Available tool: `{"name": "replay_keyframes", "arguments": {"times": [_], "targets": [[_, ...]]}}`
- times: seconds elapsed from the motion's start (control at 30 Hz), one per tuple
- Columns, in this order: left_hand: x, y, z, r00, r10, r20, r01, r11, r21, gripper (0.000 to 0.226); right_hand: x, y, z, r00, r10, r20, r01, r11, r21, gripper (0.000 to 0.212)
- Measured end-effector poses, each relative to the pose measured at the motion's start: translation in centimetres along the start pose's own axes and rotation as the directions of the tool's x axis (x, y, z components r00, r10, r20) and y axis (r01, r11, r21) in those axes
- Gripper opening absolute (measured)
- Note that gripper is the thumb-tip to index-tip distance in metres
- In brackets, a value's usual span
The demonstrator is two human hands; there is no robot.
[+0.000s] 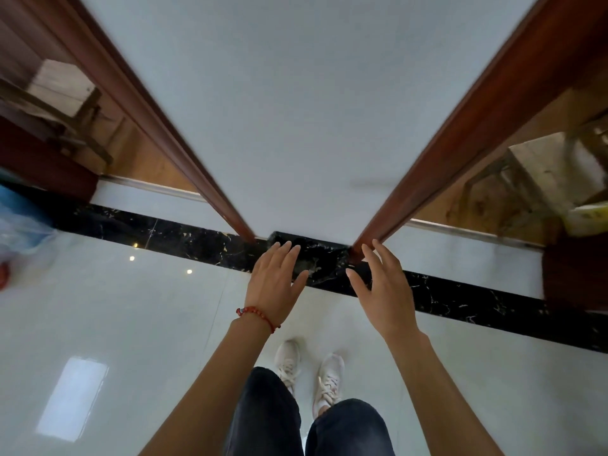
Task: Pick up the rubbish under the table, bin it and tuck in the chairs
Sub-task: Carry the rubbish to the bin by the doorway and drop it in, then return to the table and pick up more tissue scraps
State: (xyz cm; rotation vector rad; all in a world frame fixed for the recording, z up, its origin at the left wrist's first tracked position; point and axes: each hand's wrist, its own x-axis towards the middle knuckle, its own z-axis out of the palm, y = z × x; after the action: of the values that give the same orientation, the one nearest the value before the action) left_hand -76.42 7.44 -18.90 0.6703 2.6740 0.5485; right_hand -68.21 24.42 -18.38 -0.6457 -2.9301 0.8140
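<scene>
My left hand [276, 284], with a red bead bracelet at the wrist, and my right hand [381, 291] are both raised in front of me, fingers spread, holding nothing. They hover near the foot of a white wall section [296, 110] between two doorways. A wooden stool [62, 90] stands in the room through the left doorway. Another wooden stool [543, 172] stands in the room on the right. I see no table and cannot make out any rubbish.
Red-brown door frames [158, 126] flank the wall. A black marble strip [164, 232] crosses the glossy white floor. A blue translucent plastic bag [19, 218] lies at the left edge. A yellowish object [585, 218] sits by the right stool. My feet [309, 373] are below.
</scene>
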Motion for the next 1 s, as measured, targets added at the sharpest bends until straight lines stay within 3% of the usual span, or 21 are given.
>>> {"name": "replay_keyframes", "arguments": {"times": [0.23, 0.67, 0.83, 1.0], "targets": [[-4.4, 3.8, -3.7, 0.997, 0.074, -0.014, -0.074, 0.997, 0.037, 0.052, -3.4, -0.8, -6.1, 0.997, -0.024, -0.08, 0.023, 1.0, -0.01, 0.051], [-4.9, 10.1, -5.2, 0.955, 0.29, 0.062, -0.296, 0.946, 0.135, 0.053, -9.2, 1.2, -11.1, 0.98, 0.094, -0.174, -0.099, 0.995, -0.019, 0.049], [-3.0, 11.6, -4.5, 0.888, 0.435, 0.15, -0.454, 0.88, 0.141, 0.052, -11.1, 2.0, -12.0, 0.934, 0.235, -0.27, -0.24, 0.971, 0.013, 0.047], [-1.1, 13.0, -3.9, 0.744, 0.613, 0.265, -0.66, 0.736, 0.149, 0.052, -13.9, 2.2, -11.6, 0.834, 0.443, -0.329, -0.45, 0.891, 0.06, 0.052]]}}
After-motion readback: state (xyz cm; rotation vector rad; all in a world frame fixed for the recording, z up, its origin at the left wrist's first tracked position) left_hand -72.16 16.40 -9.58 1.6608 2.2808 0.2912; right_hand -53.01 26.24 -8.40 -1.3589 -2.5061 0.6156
